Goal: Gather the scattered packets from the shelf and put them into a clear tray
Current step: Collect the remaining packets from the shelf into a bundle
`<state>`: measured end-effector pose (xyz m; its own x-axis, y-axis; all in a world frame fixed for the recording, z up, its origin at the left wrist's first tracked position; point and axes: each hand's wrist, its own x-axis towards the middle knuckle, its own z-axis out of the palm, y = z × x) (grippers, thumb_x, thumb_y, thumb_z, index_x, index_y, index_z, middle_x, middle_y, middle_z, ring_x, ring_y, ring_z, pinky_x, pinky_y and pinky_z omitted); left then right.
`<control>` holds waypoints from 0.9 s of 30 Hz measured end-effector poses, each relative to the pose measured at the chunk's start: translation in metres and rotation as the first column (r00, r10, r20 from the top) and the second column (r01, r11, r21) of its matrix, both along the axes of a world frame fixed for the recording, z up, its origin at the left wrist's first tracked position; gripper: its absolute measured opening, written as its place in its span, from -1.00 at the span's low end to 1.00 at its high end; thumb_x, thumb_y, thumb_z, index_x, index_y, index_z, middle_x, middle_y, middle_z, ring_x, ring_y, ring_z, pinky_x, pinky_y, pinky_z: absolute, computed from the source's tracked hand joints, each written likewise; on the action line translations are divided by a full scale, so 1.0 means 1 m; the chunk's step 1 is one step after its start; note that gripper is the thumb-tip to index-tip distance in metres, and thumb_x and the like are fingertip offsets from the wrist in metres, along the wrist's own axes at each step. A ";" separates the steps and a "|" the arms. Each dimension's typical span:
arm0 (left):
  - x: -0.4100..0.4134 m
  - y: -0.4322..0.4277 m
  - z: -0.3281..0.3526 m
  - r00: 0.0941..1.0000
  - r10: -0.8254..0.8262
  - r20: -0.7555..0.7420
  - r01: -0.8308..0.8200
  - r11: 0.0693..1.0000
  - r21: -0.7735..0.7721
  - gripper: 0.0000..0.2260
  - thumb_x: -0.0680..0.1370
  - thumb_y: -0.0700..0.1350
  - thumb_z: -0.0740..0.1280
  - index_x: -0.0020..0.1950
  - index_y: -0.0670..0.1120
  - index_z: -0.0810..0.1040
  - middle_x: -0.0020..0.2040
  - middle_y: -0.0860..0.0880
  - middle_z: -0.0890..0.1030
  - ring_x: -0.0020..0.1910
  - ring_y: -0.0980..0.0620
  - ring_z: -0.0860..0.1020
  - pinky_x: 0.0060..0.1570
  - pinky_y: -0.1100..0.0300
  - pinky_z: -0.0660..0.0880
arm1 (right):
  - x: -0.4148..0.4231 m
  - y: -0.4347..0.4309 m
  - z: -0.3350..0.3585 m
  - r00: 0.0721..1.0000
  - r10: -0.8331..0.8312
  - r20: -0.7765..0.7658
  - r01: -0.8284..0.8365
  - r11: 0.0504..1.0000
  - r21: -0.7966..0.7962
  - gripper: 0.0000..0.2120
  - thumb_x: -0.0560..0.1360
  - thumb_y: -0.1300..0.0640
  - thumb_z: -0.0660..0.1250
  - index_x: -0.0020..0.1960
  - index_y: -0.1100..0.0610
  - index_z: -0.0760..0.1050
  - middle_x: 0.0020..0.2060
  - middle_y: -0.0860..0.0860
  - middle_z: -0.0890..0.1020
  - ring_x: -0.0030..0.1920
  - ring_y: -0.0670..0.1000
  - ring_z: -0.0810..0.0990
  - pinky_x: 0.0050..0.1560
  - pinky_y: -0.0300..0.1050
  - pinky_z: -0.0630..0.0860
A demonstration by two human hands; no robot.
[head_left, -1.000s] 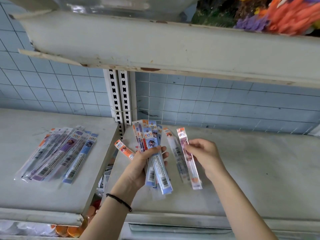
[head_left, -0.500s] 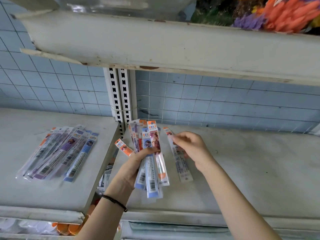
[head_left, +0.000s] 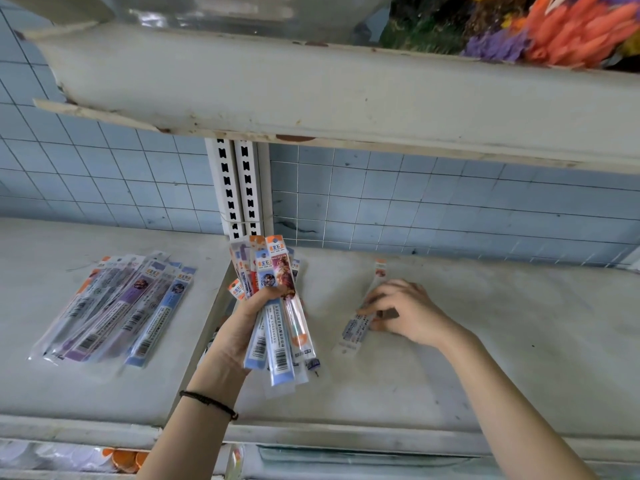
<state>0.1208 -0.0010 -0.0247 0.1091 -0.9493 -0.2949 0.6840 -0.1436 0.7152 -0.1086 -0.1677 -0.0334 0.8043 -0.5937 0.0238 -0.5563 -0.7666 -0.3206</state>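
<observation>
My left hand (head_left: 239,327) is shut on a fanned bundle of long pen-refill packets (head_left: 273,306), held upright above the gap between two shelf boards. To its right, my right hand (head_left: 405,313) reaches onto the right shelf board (head_left: 519,341). Its fingertips are closed on a single packet (head_left: 353,329) that lies slanted and blurred on the board. A pile of several more packets (head_left: 117,306) lies on the left shelf board. A clear plastic container (head_left: 207,12) shows partly on the upper shelf.
The upper shelf's front lip (head_left: 346,95) hangs low over the work area. Slotted white uprights (head_left: 239,188) stand at the back against blue tiled wall. Artificial flowers (head_left: 571,29) sit at the top right. Orange items (head_left: 124,459) lie on the shelf below.
My right hand put the pink packet into the left hand's bundle, then moved right onto the single packet on the shelf, which has turned. The bundle rose slightly.
</observation>
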 end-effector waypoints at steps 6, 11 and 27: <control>0.000 -0.003 -0.003 1.000 0.026 0.000 -0.026 1.000 0.012 -0.49 0.18 -0.11 0.50 0.08 -0.14 0.45 -0.18 -0.17 0.57 -0.33 -0.10 0.61 -0.18 0.00 0.61 | -0.001 0.004 0.006 0.878 -0.220 0.425 0.214 0.975 0.062 -0.91 0.47 0.07 0.41 -0.09 -0.01 0.69 -0.16 -0.17 0.66 -0.10 -0.10 0.60 -0.02 -0.16 0.49; 0.002 -0.005 -0.002 0.999 0.049 -0.001 -0.049 0.999 -0.001 -0.63 0.28 -0.15 0.46 0.04 -0.12 0.48 -0.17 -0.16 0.57 -0.36 -0.07 0.62 -0.22 0.03 0.62 | 0.008 -0.007 0.021 0.454 -0.629 0.631 0.550 0.755 0.357 -0.86 0.46 0.13 0.40 -0.14 0.20 0.67 -0.33 0.04 0.65 -0.30 0.01 0.57 -0.23 -0.16 0.43; 0.004 -0.010 -0.008 0.999 0.024 0.025 -0.025 0.999 0.030 -0.41 0.19 -0.09 0.50 0.17 -0.12 0.40 -0.12 -0.17 0.54 -0.24 -0.12 0.56 -0.18 0.02 0.60 | 0.030 -0.003 -0.003 0.827 -0.469 0.310 0.320 0.846 0.427 -0.94 0.43 0.19 0.43 -0.21 0.10 0.61 -0.27 -0.04 0.65 -0.22 -0.06 0.58 -0.28 -0.42 0.38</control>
<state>0.1243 -0.0111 -0.0322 0.1395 -0.9368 -0.3208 0.6701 -0.1492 0.7271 -0.0790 -0.1709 -0.0360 0.4644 -0.8855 0.0165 -0.5566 -0.3063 -0.7723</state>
